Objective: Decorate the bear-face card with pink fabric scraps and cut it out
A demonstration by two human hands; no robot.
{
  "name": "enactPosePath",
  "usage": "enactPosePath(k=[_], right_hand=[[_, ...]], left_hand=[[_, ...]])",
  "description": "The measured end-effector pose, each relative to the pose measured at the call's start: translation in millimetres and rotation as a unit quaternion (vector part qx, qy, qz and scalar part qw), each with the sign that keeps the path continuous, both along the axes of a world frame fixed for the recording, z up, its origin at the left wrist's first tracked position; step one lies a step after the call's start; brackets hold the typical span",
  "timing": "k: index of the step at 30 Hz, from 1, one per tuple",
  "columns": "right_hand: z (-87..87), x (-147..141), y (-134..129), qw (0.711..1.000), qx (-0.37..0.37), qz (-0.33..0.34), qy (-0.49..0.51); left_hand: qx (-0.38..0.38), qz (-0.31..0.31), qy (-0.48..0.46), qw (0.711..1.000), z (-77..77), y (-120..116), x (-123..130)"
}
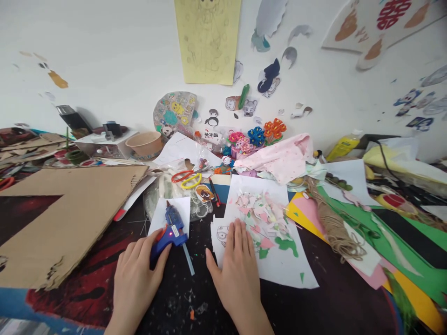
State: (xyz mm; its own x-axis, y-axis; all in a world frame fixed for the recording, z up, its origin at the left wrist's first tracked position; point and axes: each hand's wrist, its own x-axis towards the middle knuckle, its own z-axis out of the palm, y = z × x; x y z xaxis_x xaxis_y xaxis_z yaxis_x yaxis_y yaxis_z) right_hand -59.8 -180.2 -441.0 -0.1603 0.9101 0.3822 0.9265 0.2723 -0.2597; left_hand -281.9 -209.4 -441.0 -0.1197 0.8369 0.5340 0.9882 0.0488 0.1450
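My left hand is closed round the handle of a blue hot glue gun, which lies over a small white paper. A glue stick pokes out of the gun's back end, and a small light glows on its side. My right hand lies flat, fingers stretched out, on a white sheet and the edge of a paper with a line drawing. Pink, green and white paper scraps are spread over the sheet beyond my fingertips.
Cut cardboard covers the left side. Orange and yellow scissors lie behind the glue gun beside a pencil. On the right are a twine bundle, coloured papers and a black phone-like slab. Pipe-cleaner flowers stand by the wall.
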Motion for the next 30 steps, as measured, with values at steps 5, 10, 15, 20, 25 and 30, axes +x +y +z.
enactPosePath(k=[5,10,15,20,25,30], right_hand=[[0.8,2,-1,0.998,0.001,0.061,-0.007],[-1.3,3,0,0.997,0.010,0.073,-0.001],[-5.8,6,-2,0.993,0.046,0.109,0.024],[3.2,8,-4,0.973,0.115,0.104,0.171],[37.0,-9,-1,0.929,-0.034,0.135,0.343],[60.4,-31,8,0.891,-0.168,0.145,0.396]], left_hand=[[0.012,-0.018,0.037,0.999,3.7,-2,2],[0.047,-0.003,0.026,0.999,9.3,-12,4],[-0.037,-0.035,-0.098,0.994,14.8,-16,3],[-0.001,-0.045,-0.059,0.997,15.1,-19,3],[0.028,-0.099,-0.045,0.994,14.8,-26,4],[0.037,-0.129,-0.063,0.989,20.9,-34,3]])
